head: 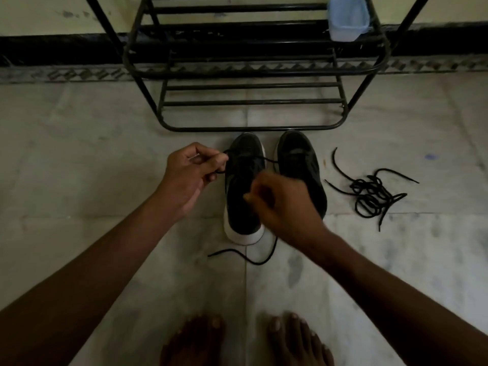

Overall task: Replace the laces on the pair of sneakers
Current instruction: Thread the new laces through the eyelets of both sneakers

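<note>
Two black sneakers with white soles stand side by side on the floor, the left sneaker (244, 180) and the right sneaker (298, 159). My left hand (190, 175) pinches a black lace (261, 158) at the left sneaker's left edge. My right hand (280, 202) hovers over the left sneaker's tongue, blurred, fingers curled; whether it holds the lace is unclear. One lace end (243, 256) trails on the floor below the shoe's heel.
A tangled pile of black laces (369, 194) lies on the floor right of the sneakers. A black metal shoe rack (250, 75) stands behind them, with a pale blue plastic container (347, 18) on it. My bare feet (245, 339) are at the bottom.
</note>
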`<action>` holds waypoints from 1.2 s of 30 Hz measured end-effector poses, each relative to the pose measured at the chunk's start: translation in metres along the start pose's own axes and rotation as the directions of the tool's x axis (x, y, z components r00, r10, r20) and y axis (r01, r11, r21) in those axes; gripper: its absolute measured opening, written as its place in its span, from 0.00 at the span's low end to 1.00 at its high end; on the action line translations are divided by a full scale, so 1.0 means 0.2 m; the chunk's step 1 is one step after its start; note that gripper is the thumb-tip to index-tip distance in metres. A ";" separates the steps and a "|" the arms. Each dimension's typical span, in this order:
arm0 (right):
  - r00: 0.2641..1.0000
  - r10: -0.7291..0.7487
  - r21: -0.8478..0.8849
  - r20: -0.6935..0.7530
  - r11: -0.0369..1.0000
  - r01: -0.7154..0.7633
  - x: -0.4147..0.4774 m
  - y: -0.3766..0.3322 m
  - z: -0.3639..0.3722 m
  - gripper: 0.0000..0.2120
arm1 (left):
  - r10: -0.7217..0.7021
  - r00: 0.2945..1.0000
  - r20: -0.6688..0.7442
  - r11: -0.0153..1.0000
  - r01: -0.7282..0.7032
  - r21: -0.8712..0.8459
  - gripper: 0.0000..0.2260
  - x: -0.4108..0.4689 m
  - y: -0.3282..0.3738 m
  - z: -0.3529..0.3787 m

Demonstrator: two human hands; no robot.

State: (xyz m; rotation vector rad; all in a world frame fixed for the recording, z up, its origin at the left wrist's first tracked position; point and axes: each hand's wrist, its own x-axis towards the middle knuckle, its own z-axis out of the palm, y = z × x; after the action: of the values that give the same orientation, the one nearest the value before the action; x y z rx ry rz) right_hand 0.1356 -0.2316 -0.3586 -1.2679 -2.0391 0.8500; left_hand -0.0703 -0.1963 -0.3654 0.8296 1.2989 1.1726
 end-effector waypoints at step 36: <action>0.738 0.093 0.066 0.668 0.981 -0.184 -0.01 -0.12 -0.04 0.08 | 0.282 0.950 0.133 0.914 -0.308 0.263 0.07 -0.09 0.14 0.12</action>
State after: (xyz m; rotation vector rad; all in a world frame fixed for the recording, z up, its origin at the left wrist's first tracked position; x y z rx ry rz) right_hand 0.1309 -0.2403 -0.3357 -1.1503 -2.3752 1.6750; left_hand -0.0505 -0.2022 -0.3299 1.3126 1.3117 1.1814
